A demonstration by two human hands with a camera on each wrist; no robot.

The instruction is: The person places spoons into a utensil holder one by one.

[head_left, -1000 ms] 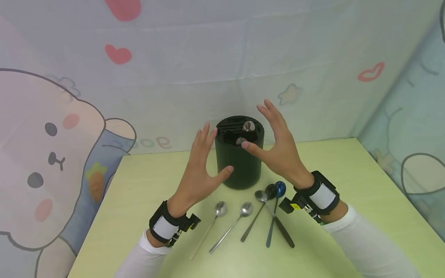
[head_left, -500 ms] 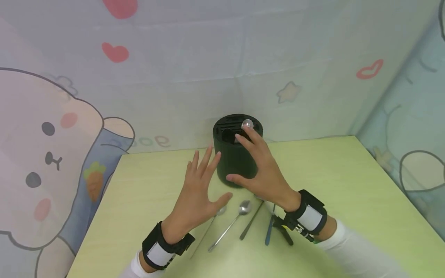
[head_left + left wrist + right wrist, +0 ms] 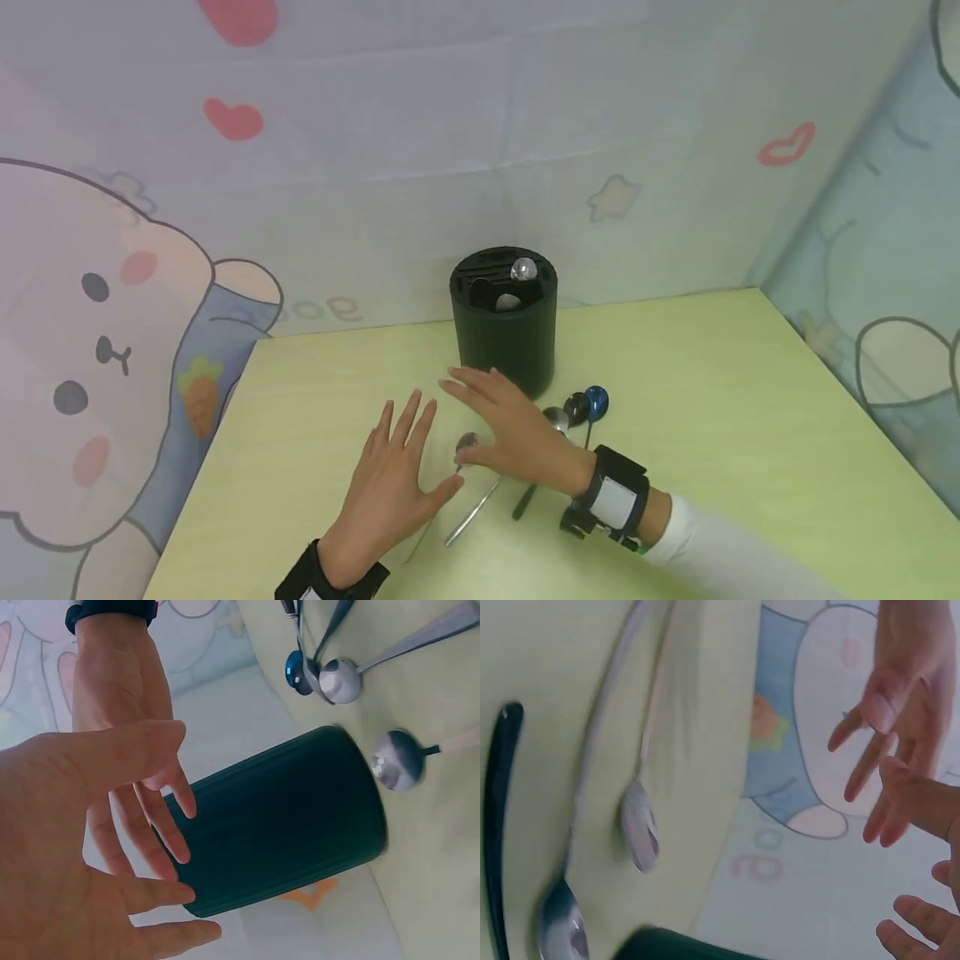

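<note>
head view: the left hand (image 3: 393, 483) and right hand (image 3: 513, 429) are hovering with fingers spread, grasping nothing, over the spoons (image 3: 472, 510); the holder (image 3: 504, 329) is standing just beyond the right fingertips.
left wrist view: both hands are showing relaxed, the holder beyond them.
right wrist view: spoons are lying below the relaxed fingers.

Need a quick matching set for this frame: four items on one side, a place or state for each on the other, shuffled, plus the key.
Items:
1. holder
2. blue spoon
3. left hand
4. right hand

Places or states:
A. open, over the spoon bowls
B. stands upright at the table's far edge
C. lies right of the holder's base
D. open, nearest the table's left side

Pairs: 1-B, 2-C, 3-D, 4-A
</note>
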